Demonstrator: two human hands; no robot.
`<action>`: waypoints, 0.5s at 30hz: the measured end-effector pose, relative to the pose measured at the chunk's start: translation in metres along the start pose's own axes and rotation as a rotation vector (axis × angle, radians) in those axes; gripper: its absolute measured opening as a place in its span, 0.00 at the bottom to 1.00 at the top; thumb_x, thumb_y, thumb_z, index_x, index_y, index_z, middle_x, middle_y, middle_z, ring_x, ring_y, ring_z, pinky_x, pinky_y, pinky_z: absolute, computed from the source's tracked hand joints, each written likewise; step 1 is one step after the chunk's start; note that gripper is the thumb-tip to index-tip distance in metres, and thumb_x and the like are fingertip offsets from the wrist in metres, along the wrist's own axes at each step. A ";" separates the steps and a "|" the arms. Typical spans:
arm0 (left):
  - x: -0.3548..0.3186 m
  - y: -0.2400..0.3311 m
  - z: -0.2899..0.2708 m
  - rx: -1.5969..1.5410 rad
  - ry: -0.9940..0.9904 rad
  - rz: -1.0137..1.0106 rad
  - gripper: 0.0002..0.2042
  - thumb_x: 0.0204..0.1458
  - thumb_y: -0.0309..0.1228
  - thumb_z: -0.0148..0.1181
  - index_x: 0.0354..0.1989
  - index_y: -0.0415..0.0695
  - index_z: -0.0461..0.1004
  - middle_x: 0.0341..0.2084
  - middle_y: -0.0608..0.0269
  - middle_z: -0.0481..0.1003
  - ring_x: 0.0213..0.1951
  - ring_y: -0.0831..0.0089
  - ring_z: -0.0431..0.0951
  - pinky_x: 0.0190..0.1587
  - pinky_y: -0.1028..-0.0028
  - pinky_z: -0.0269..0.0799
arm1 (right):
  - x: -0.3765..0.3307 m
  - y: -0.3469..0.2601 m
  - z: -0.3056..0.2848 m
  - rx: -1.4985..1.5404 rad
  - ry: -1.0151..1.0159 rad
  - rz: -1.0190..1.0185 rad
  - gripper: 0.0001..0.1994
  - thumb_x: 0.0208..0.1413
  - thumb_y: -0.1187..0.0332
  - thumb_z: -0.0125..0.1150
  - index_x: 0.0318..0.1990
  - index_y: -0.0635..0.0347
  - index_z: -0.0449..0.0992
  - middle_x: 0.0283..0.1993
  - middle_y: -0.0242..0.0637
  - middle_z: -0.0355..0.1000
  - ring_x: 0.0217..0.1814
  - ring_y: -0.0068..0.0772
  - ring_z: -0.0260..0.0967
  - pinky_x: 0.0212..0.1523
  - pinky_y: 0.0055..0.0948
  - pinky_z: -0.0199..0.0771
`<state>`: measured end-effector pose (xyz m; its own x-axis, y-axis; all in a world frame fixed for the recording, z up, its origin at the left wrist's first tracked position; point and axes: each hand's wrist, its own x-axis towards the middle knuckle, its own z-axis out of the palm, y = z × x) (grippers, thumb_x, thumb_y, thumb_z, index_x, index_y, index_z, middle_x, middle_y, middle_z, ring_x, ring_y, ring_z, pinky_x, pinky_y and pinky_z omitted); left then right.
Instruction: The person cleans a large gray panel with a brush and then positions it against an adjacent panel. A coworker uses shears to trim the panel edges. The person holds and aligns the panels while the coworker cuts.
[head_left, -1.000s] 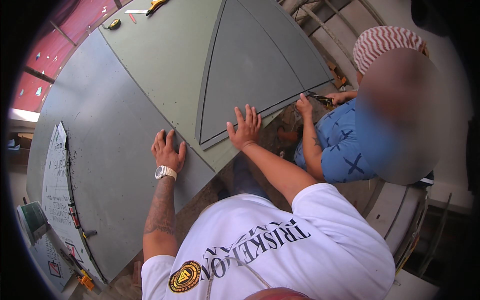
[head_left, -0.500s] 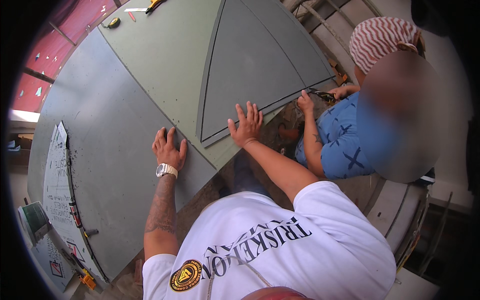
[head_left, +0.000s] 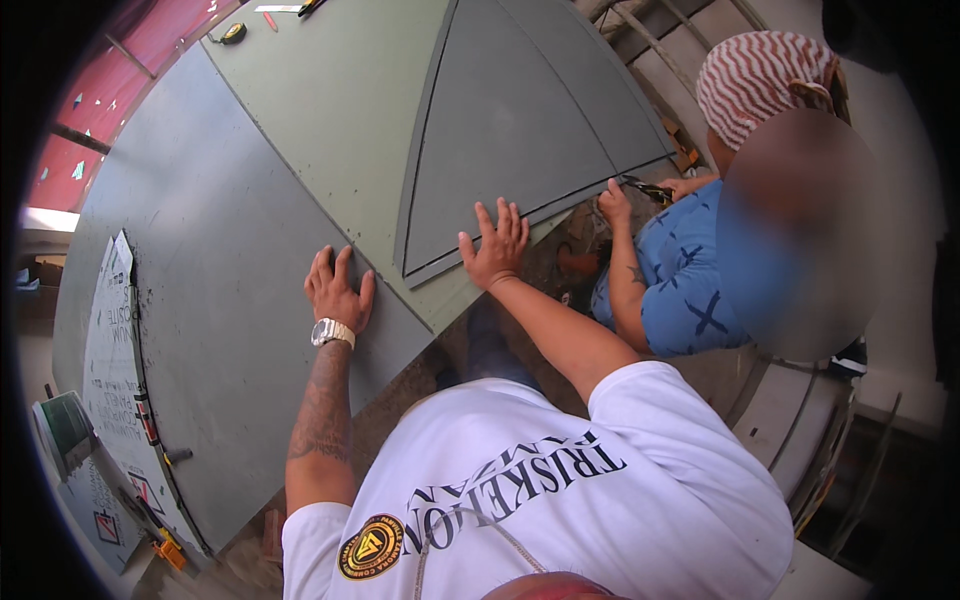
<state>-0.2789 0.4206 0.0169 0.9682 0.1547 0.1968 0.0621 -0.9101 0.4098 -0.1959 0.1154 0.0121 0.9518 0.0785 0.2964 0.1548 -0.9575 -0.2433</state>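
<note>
My left hand (head_left: pixel 338 290), with a white watch at the wrist, lies on a large grey panel (head_left: pixel 210 230), fingers spread near its edge against the green sheet (head_left: pixel 330 90). My right hand (head_left: pixel 496 246) rests with fingers apart on the near edge of a grey panel piece (head_left: pixel 510 110) lined with dark grooves. That piece lies on the green sheet. To its right, a co-worker in a blue shirt (head_left: pixel 675 270) has one hand (head_left: pixel 615 203) at the panel's near right corner, beside a dark and yellow hand tool (head_left: pixel 650 190).
A tape measure (head_left: pixel 233 34) and a red marker-like stick (head_left: pixel 270 20) lie on the green sheet at the far left. Printed film-covered strips (head_left: pixel 110 350), a green-and-white bucket (head_left: pixel 65 430) and an orange tool (head_left: pixel 170 548) are at the left. Metal bars (head_left: pixel 650 50) stand behind the co-worker.
The view has shifted slightly, so the panels sit a little differently in it. Both my hands stay on the panels, and the co-worker's hands remain at the corner.
</note>
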 end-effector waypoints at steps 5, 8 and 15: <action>0.000 0.001 -0.003 0.018 0.026 0.018 0.31 0.60 0.49 0.64 0.71 0.53 0.70 0.73 0.48 0.63 0.76 0.50 0.60 0.77 0.49 0.51 | 0.000 -0.001 -0.002 0.004 0.009 -0.003 0.35 0.66 0.43 0.55 0.77 0.47 0.68 0.83 0.55 0.54 0.86 0.62 0.44 0.84 0.64 0.35; 0.000 0.003 -0.004 0.020 0.028 0.019 0.31 0.60 0.49 0.64 0.71 0.53 0.70 0.73 0.49 0.63 0.76 0.50 0.60 0.77 0.49 0.51 | -0.001 -0.001 -0.005 0.001 0.014 -0.009 0.35 0.66 0.43 0.56 0.77 0.47 0.68 0.82 0.55 0.54 0.86 0.62 0.44 0.84 0.65 0.35; 0.000 0.005 -0.011 0.012 0.002 0.000 0.31 0.60 0.49 0.63 0.71 0.53 0.70 0.74 0.48 0.62 0.77 0.49 0.59 0.77 0.48 0.50 | 0.001 -0.003 -0.010 -0.007 0.020 -0.011 0.35 0.65 0.43 0.56 0.76 0.47 0.68 0.82 0.55 0.55 0.86 0.62 0.45 0.83 0.65 0.36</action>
<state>-0.2813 0.4202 0.0292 0.9677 0.1556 0.1981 0.0653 -0.9145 0.3994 -0.1985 0.1152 0.0225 0.9446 0.0834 0.3174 0.1630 -0.9586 -0.2334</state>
